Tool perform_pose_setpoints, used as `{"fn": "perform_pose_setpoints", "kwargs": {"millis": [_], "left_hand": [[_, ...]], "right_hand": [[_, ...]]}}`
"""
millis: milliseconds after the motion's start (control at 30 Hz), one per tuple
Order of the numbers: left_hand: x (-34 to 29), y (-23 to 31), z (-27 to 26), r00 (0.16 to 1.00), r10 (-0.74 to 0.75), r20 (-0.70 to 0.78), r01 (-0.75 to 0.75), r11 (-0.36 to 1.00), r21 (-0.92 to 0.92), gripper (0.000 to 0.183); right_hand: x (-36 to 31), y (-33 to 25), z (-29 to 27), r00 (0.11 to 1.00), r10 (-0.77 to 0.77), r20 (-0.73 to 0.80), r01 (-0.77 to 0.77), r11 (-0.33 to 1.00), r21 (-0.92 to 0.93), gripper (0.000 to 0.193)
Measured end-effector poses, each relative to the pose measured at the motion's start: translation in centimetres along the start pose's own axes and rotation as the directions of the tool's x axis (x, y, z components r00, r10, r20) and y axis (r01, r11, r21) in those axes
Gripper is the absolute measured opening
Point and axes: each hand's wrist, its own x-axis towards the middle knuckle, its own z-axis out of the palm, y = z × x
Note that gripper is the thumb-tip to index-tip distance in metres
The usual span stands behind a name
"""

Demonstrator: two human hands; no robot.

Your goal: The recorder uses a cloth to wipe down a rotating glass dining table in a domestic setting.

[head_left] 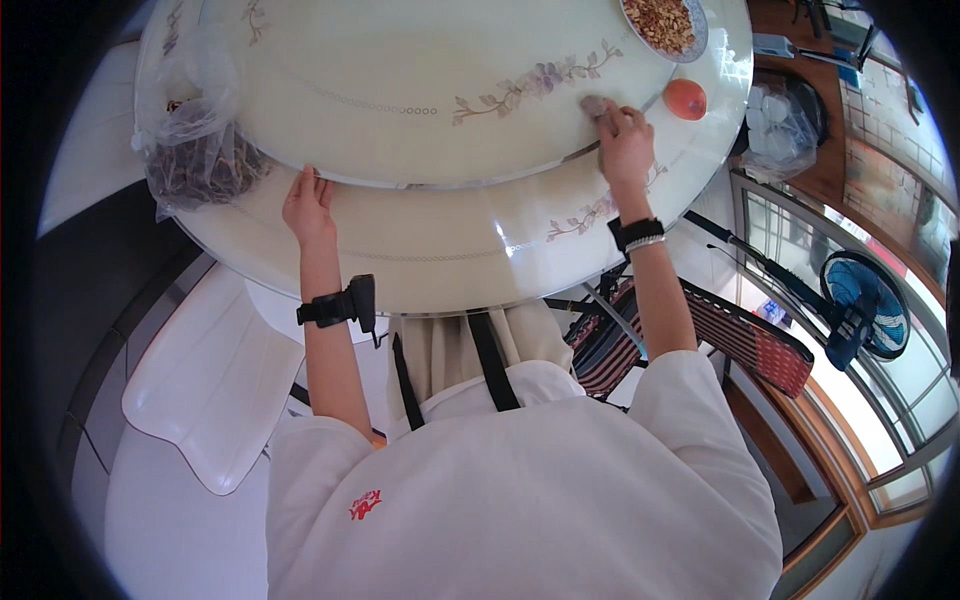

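My left hand (308, 207) grips the metal-edged rim of the round glass turntable (400, 150), fingers at its near left edge. Over the turntable's near right part, my right hand (627, 145) is closed on a small greyish-brown lump (594, 105), which pokes out past the fingertips. I cannot make out whether it is a crumpled cloth or something firmer. Just right of that hand stands a small orange-red round thing (685, 99) with a pale top. Beyond it is a patterned bowl (698, 40) filled with brown nut-like pieces (662, 24).
Clear plastic bags (190, 95) with dark dried contents lie at the table's left. A white chair (215, 380) stands at left. To the right are a striped folding chair (740, 335), a blue fan (865, 305) and a wooden counter (800, 165) with bagged white items.
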Motion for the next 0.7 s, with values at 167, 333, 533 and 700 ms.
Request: {"fn": "perform_pose_setpoints", "kwargs": {"millis": [167, 333, 533, 700], "left_hand": [[-0.5, -0.6, 0.7, 0.999, -0.031, -0.009, 0.031, 0.999, -0.007, 0.023], [-1.1, -0.7, 0.3, 1.000, -0.028, -0.002, 0.027, 1.000, -0.009, 0.026], [-2.0, -2.0, 0.4, 0.999, -0.044, 0.018, 0.044, 0.998, -0.044, 0.022], [-3.1, -2.1, 1.1, 0.998, -0.059, 0.018, 0.060, 0.997, -0.045, 0.019]], "right_hand": [[0.3, -0.2, 1.0, 0.983, 0.147, -0.110, -0.143, 0.989, 0.037, 0.023], [-6.2, -7.6, 1.6, 0.999, -0.054, -0.003, 0.053, 0.984, 0.173, 0.031], [-9.8, -14.8, 1.8, 0.973, -0.223, 0.052, 0.195, 0.926, 0.322, 0.038], [-8.1, -13.1, 2.3, 0.927, -0.363, 0.090, 0.347, 0.925, 0.153, 0.037]]}}
